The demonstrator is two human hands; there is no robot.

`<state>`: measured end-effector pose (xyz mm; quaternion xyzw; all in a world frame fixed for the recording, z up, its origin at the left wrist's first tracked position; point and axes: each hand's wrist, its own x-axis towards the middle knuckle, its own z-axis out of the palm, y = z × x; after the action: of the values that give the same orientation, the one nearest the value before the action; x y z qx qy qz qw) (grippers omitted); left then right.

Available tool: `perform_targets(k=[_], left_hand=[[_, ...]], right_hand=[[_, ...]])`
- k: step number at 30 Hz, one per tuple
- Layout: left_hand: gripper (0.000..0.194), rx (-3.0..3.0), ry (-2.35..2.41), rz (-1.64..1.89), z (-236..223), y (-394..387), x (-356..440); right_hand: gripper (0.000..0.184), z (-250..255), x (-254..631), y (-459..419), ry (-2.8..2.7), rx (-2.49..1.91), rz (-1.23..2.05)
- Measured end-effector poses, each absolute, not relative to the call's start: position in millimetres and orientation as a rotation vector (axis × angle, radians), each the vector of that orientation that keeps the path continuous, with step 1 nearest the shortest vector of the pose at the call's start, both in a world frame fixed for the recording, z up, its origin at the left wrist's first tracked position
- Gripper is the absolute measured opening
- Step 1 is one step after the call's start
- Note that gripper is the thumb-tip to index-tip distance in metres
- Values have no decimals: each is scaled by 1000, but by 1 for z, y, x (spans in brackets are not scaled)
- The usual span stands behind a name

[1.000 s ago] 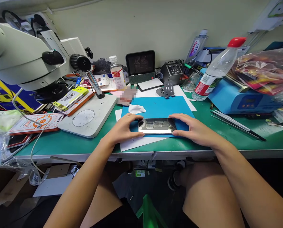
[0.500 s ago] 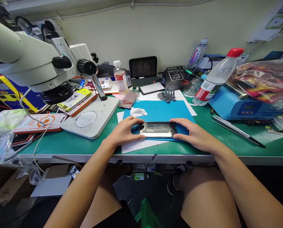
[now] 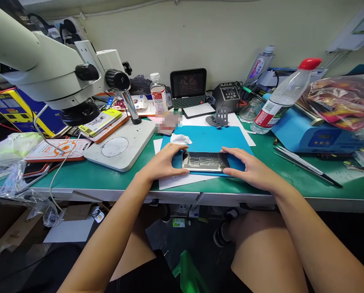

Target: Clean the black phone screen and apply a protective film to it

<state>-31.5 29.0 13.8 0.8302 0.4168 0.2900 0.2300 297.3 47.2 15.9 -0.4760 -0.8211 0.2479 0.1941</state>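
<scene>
A smartphone (image 3: 204,161) with a glossy dark face lies sideways at the front of a blue mat (image 3: 218,137), reflecting the light fittings above. My left hand (image 3: 166,162) grips its left end, thumb on the near edge and fingers on the far edge. At the opposite end my right hand (image 3: 246,166) holds it the same way. Just behind my left hand, a crumpled white wipe (image 3: 180,139) rests on the mat. White paper (image 3: 185,181) sticks out from under the mat.
A microscope (image 3: 47,73) on a pale base (image 3: 136,148) stands at left. Tweezers (image 3: 307,166) lie at right, near a red-capped bottle (image 3: 279,99) and a blue machine (image 3: 316,136). Farther back are a small screen (image 3: 188,83), a soldering station (image 3: 226,97) and a phone-like slab (image 3: 198,110).
The view has shifted slightly, so the bench sits a little higher and further right. Both hands keep their hold on the smartphone, whose reflections look different.
</scene>
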Motion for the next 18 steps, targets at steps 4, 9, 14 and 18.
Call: perform_targets(k=[4,9,14,18], left_hand=[[73,2265,1130,807,12,30,-33],[73,2270,1114,830,12,31,-34],[71,2279,1097,843,12,32,-35],[65,2284,1097,864,13,31,-35]], right_hand=[[73,17,295,47,-2297,-1363,704],[69,20,292,47,-2291,-1335,663],[64,21,289,47,-2256,-1358,666],[62,22,288,47,-2241,-1357,673]])
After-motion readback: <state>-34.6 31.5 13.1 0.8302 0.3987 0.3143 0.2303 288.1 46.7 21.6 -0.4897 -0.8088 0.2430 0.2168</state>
